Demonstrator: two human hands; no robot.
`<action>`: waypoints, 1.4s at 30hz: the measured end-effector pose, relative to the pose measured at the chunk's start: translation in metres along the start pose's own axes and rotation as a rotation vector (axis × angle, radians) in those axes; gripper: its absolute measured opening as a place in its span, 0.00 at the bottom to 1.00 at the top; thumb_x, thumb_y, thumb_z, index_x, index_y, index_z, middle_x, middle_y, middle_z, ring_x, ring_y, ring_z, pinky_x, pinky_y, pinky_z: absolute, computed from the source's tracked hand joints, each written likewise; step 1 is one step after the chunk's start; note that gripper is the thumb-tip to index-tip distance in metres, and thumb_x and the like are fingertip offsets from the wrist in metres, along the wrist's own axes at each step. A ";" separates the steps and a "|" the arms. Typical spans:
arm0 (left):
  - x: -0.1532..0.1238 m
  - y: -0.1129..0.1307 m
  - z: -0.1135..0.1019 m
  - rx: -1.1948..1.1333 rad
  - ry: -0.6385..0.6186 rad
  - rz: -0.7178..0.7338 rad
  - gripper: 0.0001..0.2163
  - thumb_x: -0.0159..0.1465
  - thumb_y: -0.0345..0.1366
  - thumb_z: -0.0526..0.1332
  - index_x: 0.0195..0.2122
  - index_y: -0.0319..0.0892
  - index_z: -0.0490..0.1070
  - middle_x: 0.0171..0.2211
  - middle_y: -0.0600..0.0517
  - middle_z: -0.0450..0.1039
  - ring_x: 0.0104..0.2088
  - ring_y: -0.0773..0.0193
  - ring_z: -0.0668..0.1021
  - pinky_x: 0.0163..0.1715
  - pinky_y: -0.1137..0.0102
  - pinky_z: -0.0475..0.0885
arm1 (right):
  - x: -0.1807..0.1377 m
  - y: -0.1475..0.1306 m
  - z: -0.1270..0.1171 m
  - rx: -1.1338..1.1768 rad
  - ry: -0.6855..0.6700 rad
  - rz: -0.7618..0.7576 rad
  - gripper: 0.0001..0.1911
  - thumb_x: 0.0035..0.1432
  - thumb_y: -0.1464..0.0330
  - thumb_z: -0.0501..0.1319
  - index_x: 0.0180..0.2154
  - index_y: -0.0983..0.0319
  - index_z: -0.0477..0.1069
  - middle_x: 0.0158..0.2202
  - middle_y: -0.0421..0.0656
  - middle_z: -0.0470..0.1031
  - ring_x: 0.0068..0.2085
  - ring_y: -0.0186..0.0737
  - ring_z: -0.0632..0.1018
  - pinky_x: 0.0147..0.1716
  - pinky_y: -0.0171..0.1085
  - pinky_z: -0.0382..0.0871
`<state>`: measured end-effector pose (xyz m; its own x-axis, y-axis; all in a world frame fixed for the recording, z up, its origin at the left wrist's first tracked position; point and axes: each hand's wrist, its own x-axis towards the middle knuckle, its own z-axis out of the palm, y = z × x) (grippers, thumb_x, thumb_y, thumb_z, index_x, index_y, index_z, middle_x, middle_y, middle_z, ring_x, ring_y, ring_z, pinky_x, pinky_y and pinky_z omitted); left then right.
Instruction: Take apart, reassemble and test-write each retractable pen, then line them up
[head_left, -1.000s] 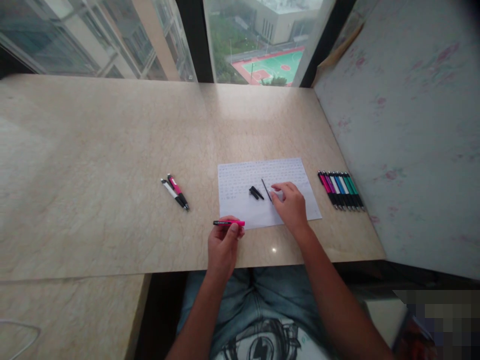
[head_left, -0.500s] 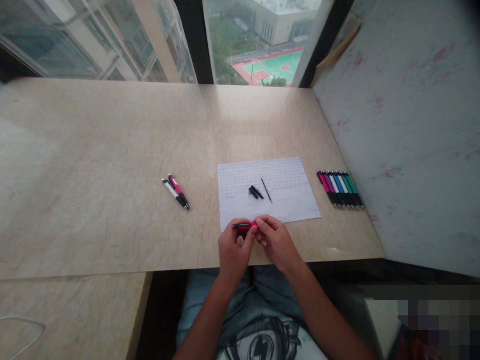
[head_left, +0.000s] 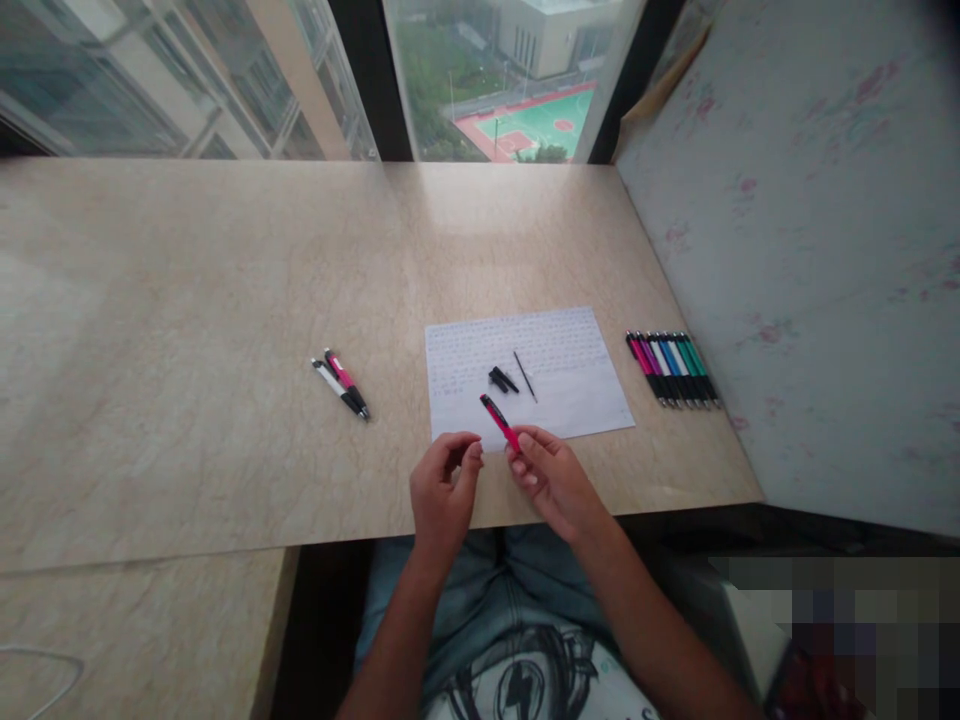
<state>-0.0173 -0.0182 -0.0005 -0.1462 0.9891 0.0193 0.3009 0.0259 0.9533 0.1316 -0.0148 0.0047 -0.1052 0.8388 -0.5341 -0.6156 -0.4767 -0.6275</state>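
My right hand (head_left: 551, 475) grips the lower end of a pink pen barrel with a black clip (head_left: 497, 418), which slants up and to the left over the sheet's lower edge. To its left, my left hand (head_left: 444, 490) is apart from the barrel, its thumb and forefinger tips pressed close together. Whether a small thing sits between them, I cannot make out. Just beyond the barrel, small black pen parts (head_left: 502, 380) and a thin dark refill (head_left: 525, 375) lie on a handwritten sheet of paper (head_left: 585, 400).
Two pens, one white and one pink (head_left: 341, 385), lie on the stone-look counter (head_left: 187, 350) to the left. A row of several coloured pens (head_left: 673, 370) lies at the right, near the patterned wall (head_left: 825, 330). Windows stand behind the counter.
My left hand has come off the pink barrel and moved a little left. The barrel, now only in my right hand, has turned from lying level to pointing up and away.
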 end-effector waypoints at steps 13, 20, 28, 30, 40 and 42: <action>0.005 -0.008 -0.007 0.220 -0.097 0.227 0.05 0.65 0.35 0.59 0.34 0.44 0.74 0.31 0.50 0.77 0.32 0.62 0.78 0.34 0.69 0.71 | 0.044 -0.053 -0.043 -1.481 0.475 -0.815 0.09 0.60 0.65 0.59 0.36 0.62 0.75 0.34 0.47 0.77 0.33 0.43 0.73 0.36 0.42 0.65; 0.005 -0.010 -0.008 0.204 -0.084 0.209 0.05 0.65 0.36 0.60 0.34 0.44 0.74 0.31 0.50 0.77 0.32 0.62 0.78 0.34 0.69 0.71 | 0.052 -0.046 -0.040 -1.610 0.556 -0.831 0.09 0.61 0.65 0.59 0.39 0.62 0.75 0.35 0.49 0.76 0.37 0.46 0.73 0.36 0.41 0.64; 0.003 -0.013 -0.009 0.193 -0.054 0.209 0.04 0.65 0.35 0.60 0.37 0.43 0.74 0.32 0.49 0.78 0.32 0.62 0.79 0.34 0.69 0.72 | 0.016 -0.024 -0.037 -1.284 0.373 -0.806 0.15 0.65 0.61 0.55 0.30 0.60 0.74 0.25 0.42 0.72 0.28 0.40 0.71 0.31 0.39 0.63; 0.002 -0.011 -0.009 0.179 -0.057 0.203 0.05 0.65 0.35 0.60 0.39 0.43 0.74 0.33 0.49 0.78 0.32 0.62 0.79 0.34 0.69 0.72 | 0.005 -0.011 -0.034 -1.217 0.224 -0.808 0.11 0.65 0.64 0.56 0.38 0.58 0.76 0.29 0.43 0.75 0.30 0.41 0.73 0.33 0.40 0.65; -0.006 -0.008 -0.003 0.153 -0.213 0.227 0.05 0.66 0.34 0.58 0.38 0.43 0.74 0.32 0.51 0.78 0.32 0.63 0.79 0.34 0.70 0.71 | 0.006 0.004 -0.033 -1.309 -0.136 -0.839 0.09 0.65 0.69 0.56 0.39 0.59 0.76 0.32 0.45 0.77 0.35 0.42 0.76 0.37 0.40 0.68; -0.005 -0.010 -0.003 0.161 -0.234 0.236 0.05 0.67 0.34 0.58 0.38 0.43 0.74 0.33 0.51 0.78 0.33 0.64 0.79 0.34 0.70 0.71 | 0.008 0.006 -0.034 -1.352 -0.137 -0.852 0.09 0.65 0.69 0.56 0.38 0.60 0.75 0.32 0.45 0.77 0.35 0.42 0.76 0.37 0.39 0.68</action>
<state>-0.0222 -0.0240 -0.0094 0.1591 0.9765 0.1454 0.4480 -0.2026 0.8708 0.1535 -0.0202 -0.0231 -0.2201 0.9498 0.2225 0.5734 0.3105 -0.7582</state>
